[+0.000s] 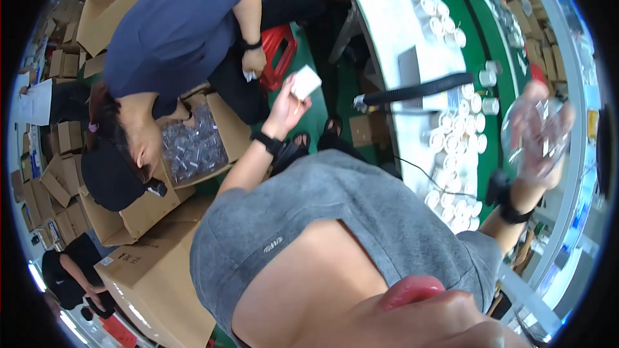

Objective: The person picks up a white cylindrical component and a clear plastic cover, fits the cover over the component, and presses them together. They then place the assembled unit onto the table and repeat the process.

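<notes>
My left hand (288, 115) is raised in front of me, its fingers closed round a white blocky piece (306, 82) with a thin yellowish wire end at its lower side. Far out to the right, above the green strip of the bench, my right hand (553, 154) grips a shiny transparent plastic piece (530, 130). Motion blurs that hand, and the plastic's exact shape cannot be made out. Both wrists wear black bands. On the white bench top (380, 0), between my hands, stand many small white round parts (451, 135), some with short wires.
A black flexible hose (419, 89) reaches across the bench. At my left a co-worker in a dark blue shirt (184, 26) leans over a carton (235, 132) of transparent wrapped pieces (196, 142). A red stool (278, 58) stands behind. Closed carton (167, 283) near me; another person (74, 274) farther left.
</notes>
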The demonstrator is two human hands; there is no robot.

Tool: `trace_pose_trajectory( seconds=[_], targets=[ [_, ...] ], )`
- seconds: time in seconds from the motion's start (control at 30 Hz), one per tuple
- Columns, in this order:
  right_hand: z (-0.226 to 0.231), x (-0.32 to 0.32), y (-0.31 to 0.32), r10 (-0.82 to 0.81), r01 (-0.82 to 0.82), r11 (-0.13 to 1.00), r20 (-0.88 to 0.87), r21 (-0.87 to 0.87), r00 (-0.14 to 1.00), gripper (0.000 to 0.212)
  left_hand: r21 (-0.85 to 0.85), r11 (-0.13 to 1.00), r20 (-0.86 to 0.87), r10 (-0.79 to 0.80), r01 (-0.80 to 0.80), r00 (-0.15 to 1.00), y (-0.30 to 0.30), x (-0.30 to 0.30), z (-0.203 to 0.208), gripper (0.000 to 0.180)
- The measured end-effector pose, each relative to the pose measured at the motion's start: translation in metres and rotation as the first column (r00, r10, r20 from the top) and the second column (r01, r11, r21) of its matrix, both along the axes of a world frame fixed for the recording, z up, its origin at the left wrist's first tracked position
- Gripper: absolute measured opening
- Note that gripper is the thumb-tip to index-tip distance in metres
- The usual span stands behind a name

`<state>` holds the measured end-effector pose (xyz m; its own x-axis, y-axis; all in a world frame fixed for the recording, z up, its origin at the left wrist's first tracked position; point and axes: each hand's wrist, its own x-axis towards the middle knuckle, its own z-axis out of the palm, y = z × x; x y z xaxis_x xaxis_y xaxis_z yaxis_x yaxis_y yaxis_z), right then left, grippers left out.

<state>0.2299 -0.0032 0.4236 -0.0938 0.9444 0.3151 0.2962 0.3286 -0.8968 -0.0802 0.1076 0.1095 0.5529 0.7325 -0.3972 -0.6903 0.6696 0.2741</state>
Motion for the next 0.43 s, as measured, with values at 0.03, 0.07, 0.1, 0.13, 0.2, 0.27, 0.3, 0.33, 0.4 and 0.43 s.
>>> trace_pose_trajectory(
  seconds=[0.03, 0.07, 0.1, 0.13, 0.2, 0.27, 0.3, 0.33, 0.4, 0.43],
  targets=[
    [-0.011, -0.010, -0.020, 0.047, -0.051, 0.996, -0.047, -0.071, 0.998, 0.072, 0.008, 1.000, 0.023, -0.031, 0.031, 0.999, 0.002, 0.004, 0.002, 0.028],
    [-0.039, -0.026, -0.031, 0.133, -0.168, 0.983, -0.349, -0.074, 0.928, 0.068, 0.019, 1.000, 0.021, -0.020, 0.020, 1.000, -0.001, 0.001, 0.003, 0.029],
    [-0.057, -0.045, -0.046, 0.150, -0.230, 0.972, -0.603, -0.057, 0.784, 0.066, 0.020, 0.998, 0.041, -0.064, 0.063, 0.997, 0.002, 0.005, 0.004, 0.030],
    [-0.077, -0.058, -0.061, -0.042, -0.171, 0.966, -0.764, -0.196, 0.644, 0.062, 0.023, 0.993, 0.060, -0.113, 0.112, 0.992, 0.004, 0.008, 0.006, 0.031],
    [-0.130, -0.075, -0.077, -0.358, -0.197, 0.883, -0.882, -0.427, 0.306, 0.052, 0.015, 0.987, 0.048, -0.162, 0.162, 0.986, -0.003, 0.001, 0.012, 0.030],
    [-0.205, -0.077, -0.093, -0.507, -0.319, 0.794, -0.853, -0.517, 0.121, 0.044, 0.072, 0.963, 0.075, -0.265, 0.260, 0.961, -0.012, 0.000, 0.015, 0.029],
    [-0.252, -0.071, -0.100, -0.523, -0.400, 0.762, -0.848, -0.509, 0.084, 0.042, 0.068, 0.961, 0.062, -0.273, 0.269, 0.960, -0.018, -0.001, 0.015, 0.029],
    [-0.292, -0.071, -0.104, -0.570, -0.408, 0.732, -0.819, -0.545, 0.071, 0.042, 0.056, 0.958, 0.074, -0.286, 0.282, 0.955, -0.024, -0.002, 0.017, 0.032],
    [-0.361, -0.070, -0.103, -0.609, -0.433, 0.708, -0.793, -0.558, 0.025, 0.042, 0.034, 0.947, 0.099, -0.322, 0.321, 0.941, -0.035, -0.004, 0.023, 0.038],
    [-0.392, -0.068, -0.099, -0.604, -0.453, 0.712, -0.797, -0.536, -0.007, 0.043, 0.074, 0.933, 0.088, -0.359, 0.353, 0.929, -0.039, -0.007, 0.025, 0.041]
  ],
)
